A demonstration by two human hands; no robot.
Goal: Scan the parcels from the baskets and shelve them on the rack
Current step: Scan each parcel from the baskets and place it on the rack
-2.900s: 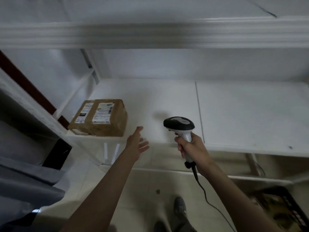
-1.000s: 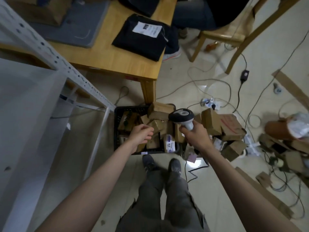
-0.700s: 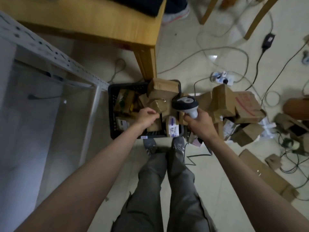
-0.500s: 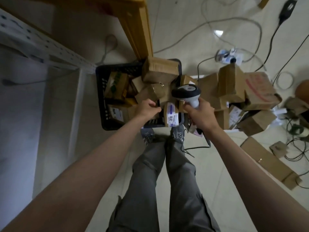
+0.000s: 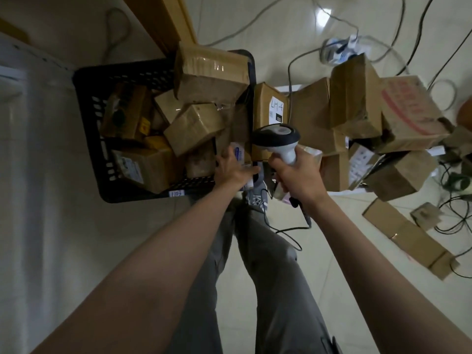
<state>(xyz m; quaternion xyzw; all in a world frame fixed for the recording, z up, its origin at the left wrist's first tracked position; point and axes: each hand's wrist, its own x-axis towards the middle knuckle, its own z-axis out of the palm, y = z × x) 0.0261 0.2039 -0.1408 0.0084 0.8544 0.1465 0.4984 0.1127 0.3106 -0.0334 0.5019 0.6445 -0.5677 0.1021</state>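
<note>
Glossy tile floor; left hand [image 5: 233, 169] fingers grip labelled parcel [image 5: 240, 155]; right hand [image 5: 297, 175] wraps smooth scanner [image 5: 277, 139]

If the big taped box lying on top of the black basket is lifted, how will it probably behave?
The big taped box looks rigid, likely keeping its shape. Its glossy tape may feel slippery. It leans over the black basket rim on other parcels, so those might shift.

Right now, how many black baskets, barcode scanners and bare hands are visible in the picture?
black basket: 1
barcode scanner: 1
bare hands, left hand and right hand: 2
Total: 4
</note>
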